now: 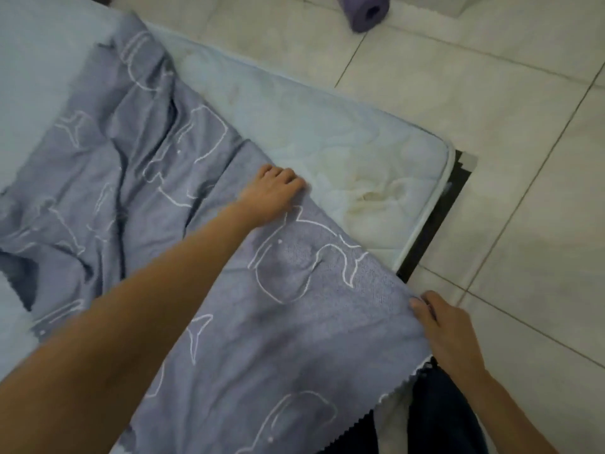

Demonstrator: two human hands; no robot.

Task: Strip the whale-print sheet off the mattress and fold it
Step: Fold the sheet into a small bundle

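Observation:
The grey-blue whale-print sheet (pixel 170 204) lies rumpled across the pale quilted mattress (pixel 353 149), whose right part is bare and stained. My left hand (pixel 271 194) reaches over the sheet and grips its far edge, fingers curled on the cloth. My right hand (pixel 448 332) pinches the sheet's near right corner, just off the mattress edge. A pinked, zigzag hem runs down from that corner.
Pale floor tiles (pixel 523 224) spread to the right of the mattress. A dark bed base (pixel 435 224) shows under the mattress edge. A purple rolled mat (pixel 366 9) lies on the floor at the top. Dark clothing (pixel 438 417) of mine is at the bottom.

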